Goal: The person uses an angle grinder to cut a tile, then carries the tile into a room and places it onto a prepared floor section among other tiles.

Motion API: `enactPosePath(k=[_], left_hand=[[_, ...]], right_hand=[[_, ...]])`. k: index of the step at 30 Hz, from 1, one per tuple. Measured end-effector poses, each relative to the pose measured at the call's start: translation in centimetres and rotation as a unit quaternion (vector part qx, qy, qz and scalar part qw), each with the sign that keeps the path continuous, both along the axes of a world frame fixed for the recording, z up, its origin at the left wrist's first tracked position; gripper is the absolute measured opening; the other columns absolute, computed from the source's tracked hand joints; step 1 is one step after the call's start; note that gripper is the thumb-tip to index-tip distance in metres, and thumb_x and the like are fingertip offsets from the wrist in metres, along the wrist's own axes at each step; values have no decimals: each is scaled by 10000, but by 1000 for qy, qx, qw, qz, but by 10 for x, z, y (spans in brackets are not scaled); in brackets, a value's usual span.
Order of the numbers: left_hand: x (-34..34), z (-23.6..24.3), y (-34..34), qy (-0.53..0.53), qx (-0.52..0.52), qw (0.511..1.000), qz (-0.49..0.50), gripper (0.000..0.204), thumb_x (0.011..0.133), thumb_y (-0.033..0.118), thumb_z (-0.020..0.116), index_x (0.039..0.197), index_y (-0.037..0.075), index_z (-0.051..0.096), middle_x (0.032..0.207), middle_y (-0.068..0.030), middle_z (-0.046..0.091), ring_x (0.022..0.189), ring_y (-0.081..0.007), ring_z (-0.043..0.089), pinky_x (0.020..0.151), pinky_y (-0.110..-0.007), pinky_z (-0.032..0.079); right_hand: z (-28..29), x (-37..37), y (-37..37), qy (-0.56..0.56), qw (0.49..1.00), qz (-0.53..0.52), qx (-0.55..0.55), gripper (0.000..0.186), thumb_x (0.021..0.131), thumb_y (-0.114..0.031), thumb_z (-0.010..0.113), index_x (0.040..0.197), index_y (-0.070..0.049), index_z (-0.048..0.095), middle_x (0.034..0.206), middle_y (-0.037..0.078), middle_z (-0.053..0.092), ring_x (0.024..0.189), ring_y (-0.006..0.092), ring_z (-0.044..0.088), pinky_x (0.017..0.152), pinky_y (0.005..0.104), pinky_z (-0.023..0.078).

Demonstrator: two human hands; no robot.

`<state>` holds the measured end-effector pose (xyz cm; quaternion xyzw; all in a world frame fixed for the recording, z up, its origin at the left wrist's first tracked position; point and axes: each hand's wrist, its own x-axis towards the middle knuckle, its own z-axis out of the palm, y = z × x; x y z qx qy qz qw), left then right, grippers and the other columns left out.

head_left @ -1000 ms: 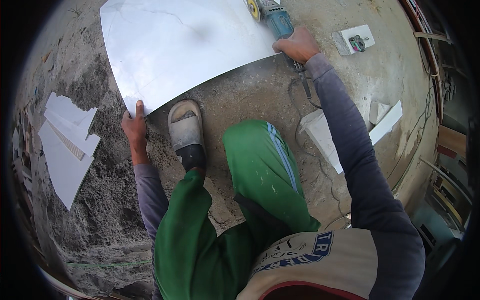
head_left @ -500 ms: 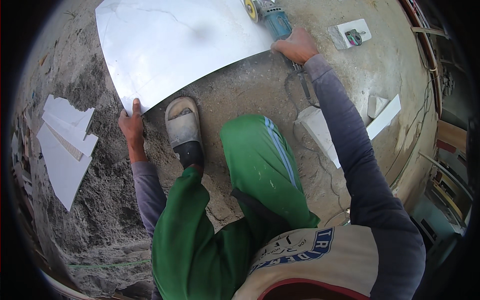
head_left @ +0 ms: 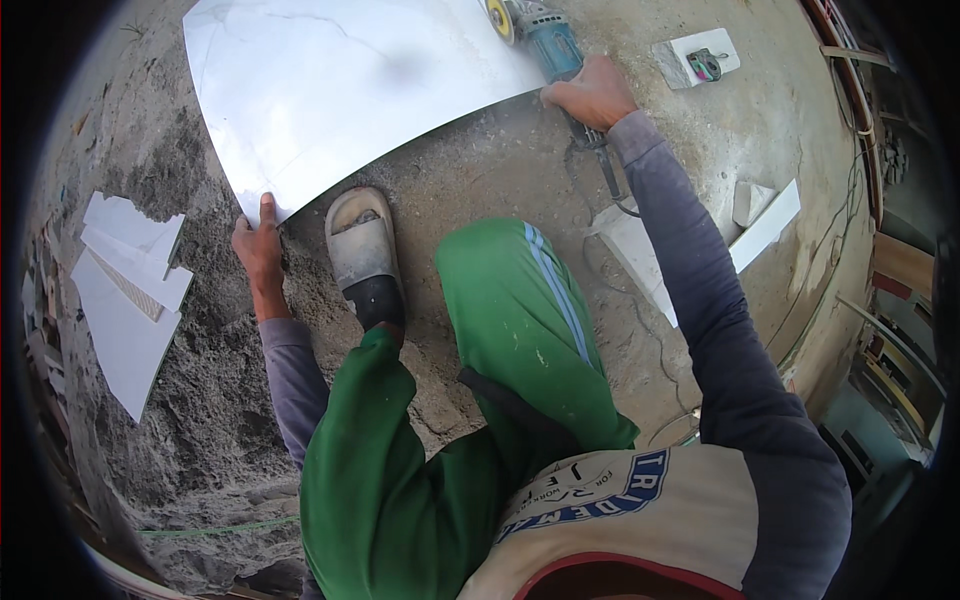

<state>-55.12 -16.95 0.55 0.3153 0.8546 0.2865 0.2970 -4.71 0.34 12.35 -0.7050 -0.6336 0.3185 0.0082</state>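
Observation:
A large white tile (head_left: 330, 90) with faint grey veins lies in front of me, its far edge cut off by the top of the picture. My left hand (head_left: 259, 250) grips its near left corner, thumb on the upper face and the other fingers mostly hidden beneath. Wrapped round the body of a teal angle grinder (head_left: 553, 48) is my right hand (head_left: 594, 93). The grinder's yellow-rimmed disc (head_left: 501, 20) is at the tile's right side; whether it touches the surface I cannot tell. Its black cord runs back under my right forearm.
Broken white tile pieces (head_left: 125, 300) lie on rough, dusty ground at left. More offcuts (head_left: 765, 225) rest beyond my right forearm. A tape measure (head_left: 704, 65) sits on a small tile scrap at upper right. My sandalled foot (head_left: 362, 240) is close to the tile's near edge.
The view has shifted slightly, so most things sit a little further left and higher. Both hands keep their holds, and the grinder stays in nearly the same place on the tile's right side.

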Motion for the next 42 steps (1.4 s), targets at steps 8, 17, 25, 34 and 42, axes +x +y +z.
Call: enactPosePath(k=[8, 17, 25, 34, 42], left_hand=[[2, 4, -1, -13, 11, 1000, -3, 688, 988, 431, 754, 1279, -182, 635, 1212, -272, 717, 1087, -306, 698, 954, -417, 529], [6, 6, -1, -31, 25, 999, 6, 689, 989, 417, 759, 1292, -187, 623, 1226, -268, 711, 1089, -304, 695, 958, -417, 526], [11, 14, 1, -11, 13, 1000, 4, 655, 993, 403, 760, 1273, -176, 634, 1183, -242, 723, 1041, -279, 692, 911, -402, 534], [8, 9, 0, -24, 21, 999, 8, 623, 993, 398, 762, 1245, -161, 656, 1140, -214, 729, 991, -245, 685, 859, -384, 540], [10, 13, 0, -17, 21, 1000, 3, 620, 999, 390, 755, 1257, -164, 653, 1184, -238, 727, 1054, -271, 691, 928, -396, 529]], right_hand=[[3, 4, -9, 11, 1000, -9, 0, 513, 653, -343, 778, 841, 133, 738, 862, 283, 747, 817, 384, 752, 778, 438, 587], [2, 8, -18, 2, 1000, -6, 7, 502, 657, -336, 777, 848, 127, 740, 852, 287, 741, 810, 380, 752, 774, 442, 587], [-5, 17, -28, 6, 1000, -16, -17, 516, 655, -345, 785, 875, 120, 745, 878, 293, 745, 858, 403, 759, 805, 449, 589], [-17, 26, -38, -5, 999, -6, 46, 445, 652, -338, 793, 779, 82, 722, 694, 189, 695, 649, 290, 695, 665, 418, 559], [-12, 28, -45, 10, 1000, -7, 26, 441, 666, -334, 795, 839, 67, 732, 751, 192, 720, 691, 288, 712, 697, 419, 563]])
